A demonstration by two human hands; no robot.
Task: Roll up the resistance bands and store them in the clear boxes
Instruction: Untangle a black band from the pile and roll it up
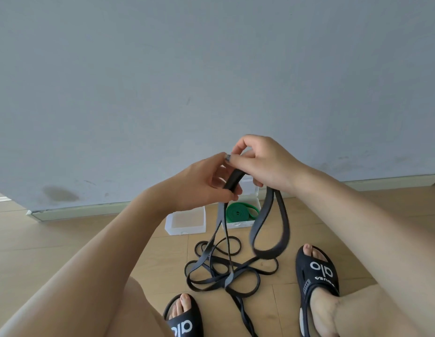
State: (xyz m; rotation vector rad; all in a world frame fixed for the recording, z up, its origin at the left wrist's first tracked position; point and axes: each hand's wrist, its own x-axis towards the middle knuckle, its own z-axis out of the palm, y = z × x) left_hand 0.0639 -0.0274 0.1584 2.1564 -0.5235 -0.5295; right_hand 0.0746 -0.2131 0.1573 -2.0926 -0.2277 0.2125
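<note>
On the left, an empty clear box (185,221) sits on the wooden floor (65,239) near the wall (211,69). Above it, I see the left hand (206,181) with its fingers curled round the black band (236,177) where the band arches upward.

The band bridges straight across to the right hand (262,161), which pinches the same arch from the other side. The two hands are nearly touching, thumbs close together. Both hold the band, so neither is nearer; the grip point is shared.

From the left hand, two strands drop down to a loose tangle (226,271) on the floor between the slippers (316,273). From the right hand, a closed loop (282,229) hangs free. The band's long run therefore lies below the hands and toward me, not sideways.

Right of the empty box, a second clear box (243,223) holds a rolled green band (240,211). I judge the roll is only just started: winding must draw slack upward from the tangle, which may snag.
</note>
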